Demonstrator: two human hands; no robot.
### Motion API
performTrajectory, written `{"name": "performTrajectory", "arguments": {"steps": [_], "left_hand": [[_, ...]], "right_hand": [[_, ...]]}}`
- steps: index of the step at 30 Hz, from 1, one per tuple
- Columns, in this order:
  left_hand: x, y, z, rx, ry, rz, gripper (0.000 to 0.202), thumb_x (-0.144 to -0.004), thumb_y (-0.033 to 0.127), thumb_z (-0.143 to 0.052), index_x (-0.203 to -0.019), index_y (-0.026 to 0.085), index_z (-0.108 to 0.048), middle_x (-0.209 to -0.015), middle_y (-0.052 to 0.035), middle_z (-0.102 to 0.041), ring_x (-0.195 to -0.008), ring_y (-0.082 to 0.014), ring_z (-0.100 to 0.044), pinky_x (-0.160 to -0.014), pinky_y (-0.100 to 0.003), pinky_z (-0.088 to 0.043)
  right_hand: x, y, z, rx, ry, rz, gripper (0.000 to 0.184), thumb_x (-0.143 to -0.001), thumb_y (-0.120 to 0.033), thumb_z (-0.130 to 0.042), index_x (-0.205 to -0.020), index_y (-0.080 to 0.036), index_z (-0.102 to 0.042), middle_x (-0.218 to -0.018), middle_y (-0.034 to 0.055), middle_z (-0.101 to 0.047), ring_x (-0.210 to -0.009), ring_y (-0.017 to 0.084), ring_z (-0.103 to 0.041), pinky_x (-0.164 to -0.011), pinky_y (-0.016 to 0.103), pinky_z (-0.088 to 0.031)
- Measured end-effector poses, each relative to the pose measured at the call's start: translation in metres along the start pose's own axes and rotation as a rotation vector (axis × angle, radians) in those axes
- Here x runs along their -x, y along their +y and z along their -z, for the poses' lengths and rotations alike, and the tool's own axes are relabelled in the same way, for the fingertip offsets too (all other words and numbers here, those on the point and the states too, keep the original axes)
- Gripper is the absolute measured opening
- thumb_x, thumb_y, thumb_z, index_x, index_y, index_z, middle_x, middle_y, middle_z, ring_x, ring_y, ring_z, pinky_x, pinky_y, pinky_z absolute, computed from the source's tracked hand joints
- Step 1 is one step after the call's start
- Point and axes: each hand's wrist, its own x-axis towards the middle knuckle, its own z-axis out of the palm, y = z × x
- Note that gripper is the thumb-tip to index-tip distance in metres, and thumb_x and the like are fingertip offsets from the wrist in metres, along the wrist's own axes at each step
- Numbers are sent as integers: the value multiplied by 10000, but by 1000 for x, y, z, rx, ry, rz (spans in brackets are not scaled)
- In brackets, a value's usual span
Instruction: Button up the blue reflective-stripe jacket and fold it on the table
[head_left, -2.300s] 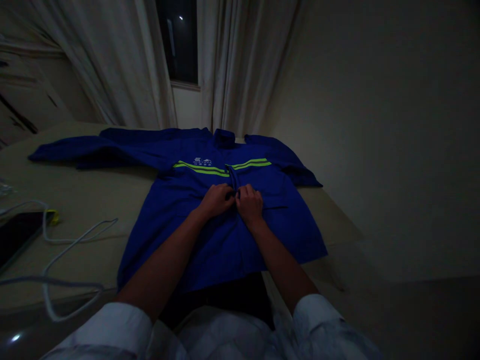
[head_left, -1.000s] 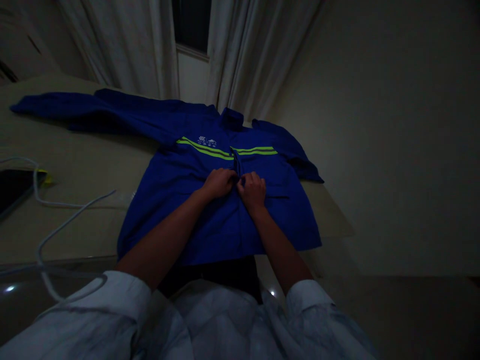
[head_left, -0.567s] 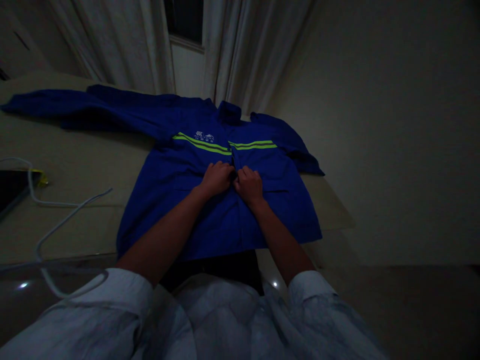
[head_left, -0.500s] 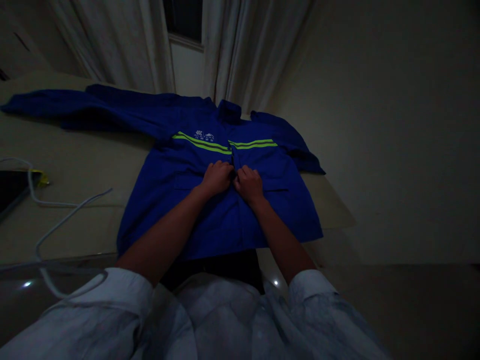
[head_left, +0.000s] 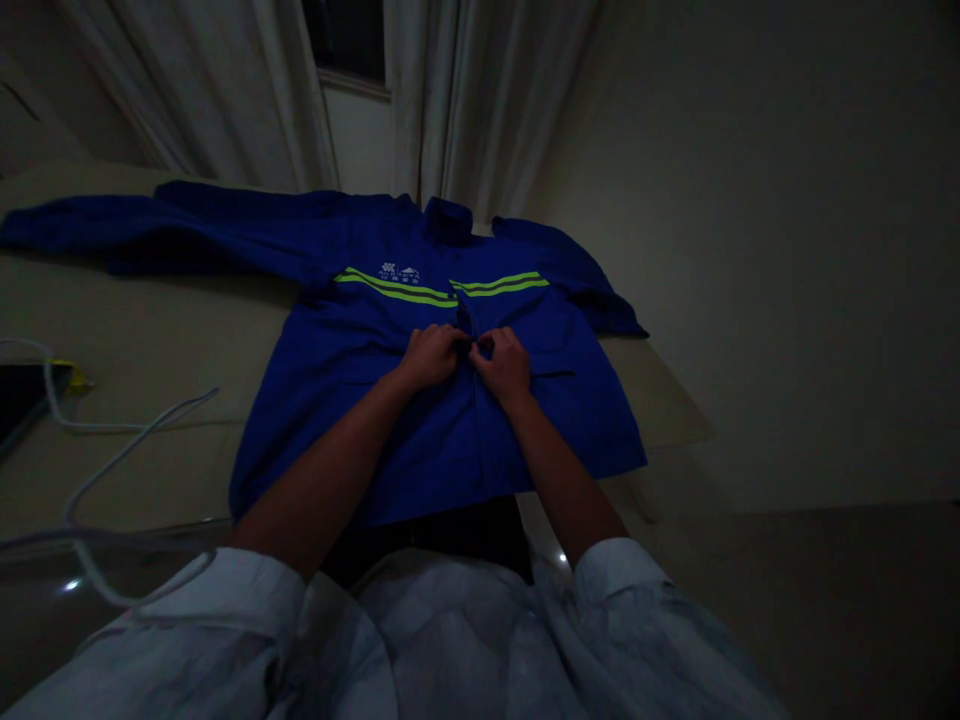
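A blue work jacket (head_left: pixel 322 400) with yellow-green striped bands and a white chest logo lies front up, its collar away from me. At its front opening, below the bands, my left hand (head_left: pixel 435 355) pinches one edge of the placket. My right hand (head_left: pixel 504 362) grips the opposite edge right beside it, with thumb and forefinger curled. The fingertips of both hands nearly meet. Dim light hides whether a button sits between them. Just above the hands the front gapes a little.
The jacket is spread on a pale table (head_left: pixel 150 350). A white cable (head_left: pixel 112 465) loops over the table's left side, near a dark object with a yellow corner (head_left: pixel 75 377). Curtains (head_left: pixel 495 100) hang behind, and a plain wall (head_left: pixel 787 250) stands at the right.
My right thumb and forefinger have opened into a rounder pinch, and the gap in the jacket front above the hands looks wider. The view has shifted slightly.
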Motion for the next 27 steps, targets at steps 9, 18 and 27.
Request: {"name": "performTrajectory", "arguments": {"steps": [9,18,27], "left_hand": [[11,7,11,-91,24,-172,458,-865,102,-521,-1222,292,-736,-1339,-77,-708,-1239,-334,-555,-1012,-547,-382],[13,9,4,-95,-162,-233,323,-935,277,-572,-1228,310,-704,-1396,-92,-645,-1301,-349,-513,-1061,-605,-339],[17,18,20,56,-281,-345,171,-833,232,-613,-913,242,-763,-1225,-55,-696,-1217,-294,-576,-1126,-553,-298]], "right_hand": [[5,-4,35,-110,38,84,263,-843,-116,-604,-1089,-200,-645,-1148,99,-613,-1053,227,-612,-949,339,-494],[100,-17,67,178,-251,120,194,-972,-212,-629,-1164,-227,-652,-1115,67,-692,-1035,222,-659,-901,322,-497],[92,-34,65,394,-239,85,138,-1002,-226,-574,-1051,-264,-697,-1075,62,-712,-836,185,-688,-644,269,-434]]}}
